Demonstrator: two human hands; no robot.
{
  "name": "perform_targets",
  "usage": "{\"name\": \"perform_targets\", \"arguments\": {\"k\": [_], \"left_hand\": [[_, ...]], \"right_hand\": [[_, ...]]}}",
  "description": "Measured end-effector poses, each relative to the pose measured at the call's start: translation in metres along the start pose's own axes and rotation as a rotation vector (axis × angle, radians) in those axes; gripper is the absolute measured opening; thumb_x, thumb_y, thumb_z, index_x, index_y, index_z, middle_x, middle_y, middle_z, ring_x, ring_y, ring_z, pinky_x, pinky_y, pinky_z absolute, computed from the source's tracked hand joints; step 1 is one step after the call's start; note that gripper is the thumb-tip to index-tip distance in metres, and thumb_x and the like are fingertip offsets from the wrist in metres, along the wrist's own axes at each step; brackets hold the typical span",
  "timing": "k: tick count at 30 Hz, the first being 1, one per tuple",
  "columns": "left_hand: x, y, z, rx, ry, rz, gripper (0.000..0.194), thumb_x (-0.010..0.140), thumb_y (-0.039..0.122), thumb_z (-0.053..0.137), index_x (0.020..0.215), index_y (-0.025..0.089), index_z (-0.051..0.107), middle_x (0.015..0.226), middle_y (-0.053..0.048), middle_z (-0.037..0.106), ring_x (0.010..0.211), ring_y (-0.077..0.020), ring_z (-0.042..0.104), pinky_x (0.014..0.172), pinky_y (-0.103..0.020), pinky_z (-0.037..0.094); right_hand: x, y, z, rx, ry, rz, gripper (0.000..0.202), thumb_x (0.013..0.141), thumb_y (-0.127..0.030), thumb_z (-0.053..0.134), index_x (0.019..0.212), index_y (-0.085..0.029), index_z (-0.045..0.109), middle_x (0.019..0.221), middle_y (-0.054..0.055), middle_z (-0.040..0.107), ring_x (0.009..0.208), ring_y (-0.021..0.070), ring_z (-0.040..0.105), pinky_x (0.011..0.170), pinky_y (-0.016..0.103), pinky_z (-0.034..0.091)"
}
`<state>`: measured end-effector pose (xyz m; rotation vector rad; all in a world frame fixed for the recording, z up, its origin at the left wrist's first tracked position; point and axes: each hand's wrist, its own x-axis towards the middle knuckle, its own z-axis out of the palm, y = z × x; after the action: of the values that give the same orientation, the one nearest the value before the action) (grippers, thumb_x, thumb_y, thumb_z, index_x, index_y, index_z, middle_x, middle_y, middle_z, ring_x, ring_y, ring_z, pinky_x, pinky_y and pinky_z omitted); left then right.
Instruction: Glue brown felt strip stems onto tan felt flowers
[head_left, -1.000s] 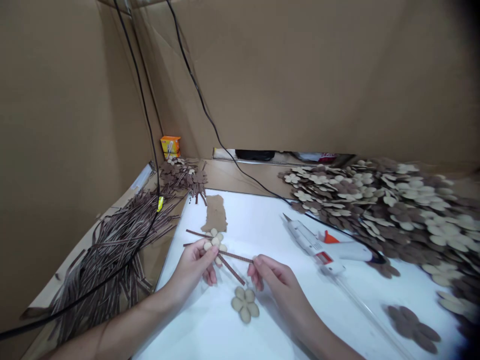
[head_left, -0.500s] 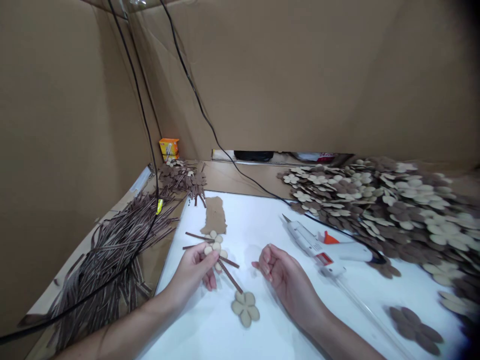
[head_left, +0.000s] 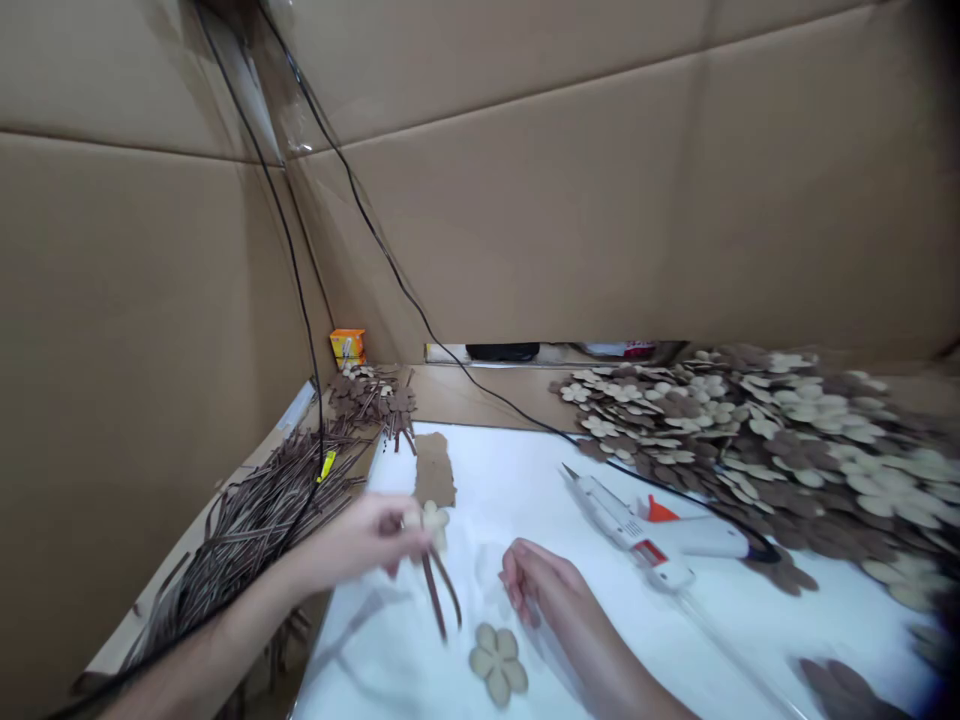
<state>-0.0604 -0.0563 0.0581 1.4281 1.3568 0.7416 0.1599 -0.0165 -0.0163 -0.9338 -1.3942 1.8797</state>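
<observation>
An orange box stands in the far corner against the cardboard wall; it carries print, but too small to read. The white glue gun, with its orange trigger and a red patch on the body, shows no legible lettering either.

The left hand, blurred, has its fingers pinched together on a pale paper flower with brown strips hanging down from it, lifted just above the white sheet on the table. The right hand rests loosely curled on the sheet, holding nothing, just right of those strips. A loose pale flower lies flat between the two forearms, near the right wrist. Left of the sheet is a heap of brown strips; right of it a pile of cut flowers
</observation>
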Motion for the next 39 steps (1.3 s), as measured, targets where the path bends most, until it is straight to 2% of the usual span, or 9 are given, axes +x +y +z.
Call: {"name": "perform_targets", "arguments": {"k": [3, 7, 11, 14, 18, 23, 28, 33, 39], "left_hand": [[0.033, -0.002, -0.04, -0.085, 0.599, -0.137, 0.034, 0.081, 0.05, 0.046, 0.088, 0.018, 0.053, 0.081, -0.002, 0.061, 0.045, -0.0069, 0.053, 0.044, -0.018, 0.04], [0.057, -0.018, -0.069, -0.097, 0.755, -0.296, 0.047, 0.083, 0.054, 0.037, 0.108, 0.014, 0.044, 0.087, -0.009, 0.061, 0.036, -0.0076, 0.05, 0.036, -0.02, 0.038], [0.042, -0.033, -0.054, -0.06, 0.723, -0.277, 0.053, 0.076, 0.04, 0.054, 0.119, 0.016, 0.036, 0.086, -0.004, 0.059, 0.034, -0.006, 0.046, 0.034, -0.019, 0.034], [0.019, -0.043, -0.041, 0.017, 0.577, -0.155, 0.039, 0.071, 0.04, 0.059, 0.101, 0.015, 0.054, 0.07, 0.002, 0.057, 0.043, -0.0073, 0.049, 0.039, -0.016, 0.035], [-0.004, -0.05, -0.033, 0.135, 0.387, -0.072, 0.036, 0.076, 0.047, 0.052, 0.091, 0.017, 0.062, 0.07, 0.0, 0.061, 0.051, -0.0109, 0.05, 0.045, -0.019, 0.037], [-0.015, -0.046, -0.014, 0.28, 0.269, 0.01, 0.031, 0.079, 0.046, 0.048, 0.081, 0.019, 0.064, 0.07, 0.0, 0.06, 0.056, -0.0119, 0.049, 0.052, -0.02, 0.039], [-0.012, -0.054, 0.003, 0.333, 0.22, 0.051, 0.032, 0.082, 0.043, 0.045, 0.084, 0.018, 0.065, 0.069, -0.002, 0.061, 0.056, -0.013, 0.05, 0.051, -0.02, 0.04], [-0.016, -0.056, 0.01, 0.421, 0.209, 0.115, 0.026, 0.084, 0.037, 0.044, 0.087, 0.021, 0.064, 0.07, -0.002, 0.062, 0.062, -0.0144, 0.054, 0.051, -0.019, 0.039], [-0.031, -0.047, 0.027, 0.473, 0.145, 0.151, 0.023, 0.084, 0.032, 0.044, 0.094, 0.024, 0.063, 0.077, -0.002, 0.064, 0.066, -0.0148, 0.056, 0.058, -0.02, 0.042]], "right_hand": [[-0.002, -0.004, 0.002, 0.002, 0.006, -0.025, 0.032, 0.086, -0.035, 0.04, 0.061, -0.017, 0.049, 0.056, -0.003, 0.043, 0.054, 0.0108, 0.037, 0.054, 0.024, 0.028], [-0.011, -0.008, 0.007, -0.061, 0.03, -0.065, 0.032, 0.086, -0.032, 0.037, 0.059, -0.018, 0.047, 0.056, -0.003, 0.042, 0.055, 0.0119, 0.038, 0.056, 0.024, 0.03], [-0.033, -0.032, -0.006, -0.268, -0.08, -0.094, 0.036, 0.087, -0.035, 0.036, 0.059, -0.018, 0.051, 0.059, -0.001, 0.048, 0.059, 0.0139, 0.045, 0.059, 0.025, 0.035], [-0.051, -0.062, -0.043, -0.596, -0.098, -0.202, 0.025, 0.086, -0.034, 0.043, 0.072, -0.021, 0.06, 0.076, 0.002, 0.06, 0.075, 0.0176, 0.055, 0.071, 0.027, 0.04], [-0.065, -0.078, -0.127, -1.114, 0.236, -0.245, 0.02, 0.081, -0.036, 0.047, 0.086, -0.025, 0.063, 0.095, 0.006, 0.063, 0.09, 0.0242, 0.058, 0.08, 0.035, 0.043], [-0.069, -0.048, -0.212, -1.627, 0.502, 0.003, 0.038, 0.077, -0.031, 0.047, 0.11, -0.016, 0.057, 0.11, 0.014, 0.06, 0.094, 0.0257, 0.061, 0.081, 0.036, 0.046], [-0.063, -0.032, -0.209, -1.831, 0.555, 0.003, 0.039, 0.082, -0.043, 0.043, 0.107, -0.018, 0.059, 0.107, 0.013, 0.062, 0.095, 0.0276, 0.06, 0.072, 0.037, 0.047], [-0.059, -0.038, -0.188, -1.937, 0.566, -0.078, 0.03, 0.086, -0.027, 0.036, 0.085, -0.016, 0.063, 0.09, 0.015, 0.067, 0.088, 0.03, 0.06, 0.079, 0.045, 0.04], [-0.078, -0.046, -0.199, -1.899, 0.638, -0.18, 0.028, 0.082, -0.028, 0.038, 0.068, -0.019, 0.06, 0.076, 0.013, 0.067, 0.079, 0.031, 0.061, 0.076, 0.045, 0.039]]}}
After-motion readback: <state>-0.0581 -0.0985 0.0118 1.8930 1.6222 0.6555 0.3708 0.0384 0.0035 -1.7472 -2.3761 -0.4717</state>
